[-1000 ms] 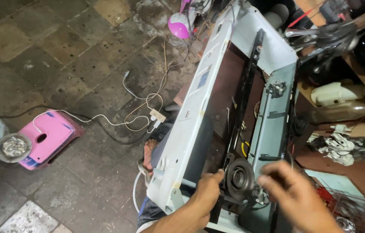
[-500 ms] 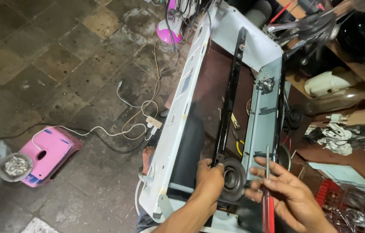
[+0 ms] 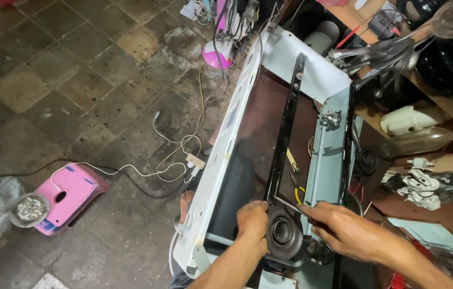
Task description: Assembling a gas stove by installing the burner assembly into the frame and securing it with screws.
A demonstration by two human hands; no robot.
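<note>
Down at the near end of a pale blue-white metal appliance casing (image 3: 221, 160), lying open-side-up across the floor, both hands are working on a round black part (image 3: 284, 235), motor-like with a ringed face, sitting inside the shell at the lower end. Left hand (image 3: 252, 219) is pressing against the left edge of the round part, fingers (image 3: 258, 206) curled over the foot of a long black bar (image 3: 285, 128) that is running lengthwise up the casing; grip looks closed on the bar end, though palm side is hidden. Right hand (image 3: 344, 227) is reaching in from the right, fingers (image 3: 312, 208) pinched on a thin metal rod (image 3: 290, 204) lying just above the round part, touching the casing's inner right wall. Small pliers with yellow handles (image 3: 297, 184) are lying inside the shell just above the hands. Left of the casing, a pink plastic stool (image 3: 71, 195) is sitting on the dark tiled floor (image 3: 77, 80), with a small metal bowl (image 3: 29, 208) touching it and white cables (image 3: 173, 160) trailing between. Cluttered wooden shelf (image 3: 451, 107) is sitting along the right.
</note>
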